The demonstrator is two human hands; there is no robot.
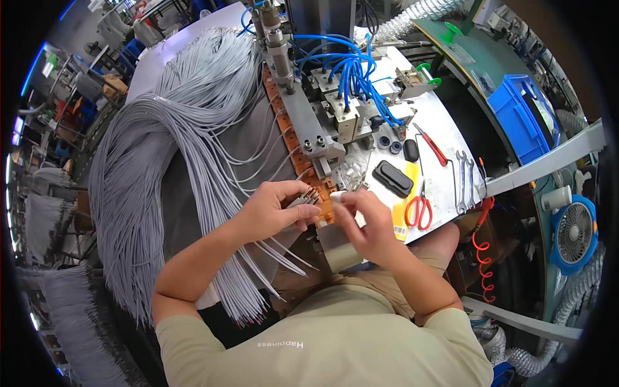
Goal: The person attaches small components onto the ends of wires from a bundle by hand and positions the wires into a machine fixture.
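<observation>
My left hand (274, 208) is closed round a small bunch of short grey pieces with coppery tips (308, 195), partly hidden by the fingers. My right hand (371, 226) pinches a small white piece (336, 196), its kind too small to tell. Both hands are close together over the near end of an orange-brown slotted rail (302, 162). A large bundle of grey cables (171, 119) lies left of my left hand, its cut ends hanging toward me. Single cables run from it to the rail. Just beyond my hands stands a metal press fixture (309, 122).
Blue air hoses (351, 64) loop over the machine. On the white tabletop at right lie a black case (393, 178), red-handled scissors (419, 213), a red screwdriver (433, 148) and wrenches (461, 180). A blue bin (516, 122) and a blue fan (574, 233) are farther right.
</observation>
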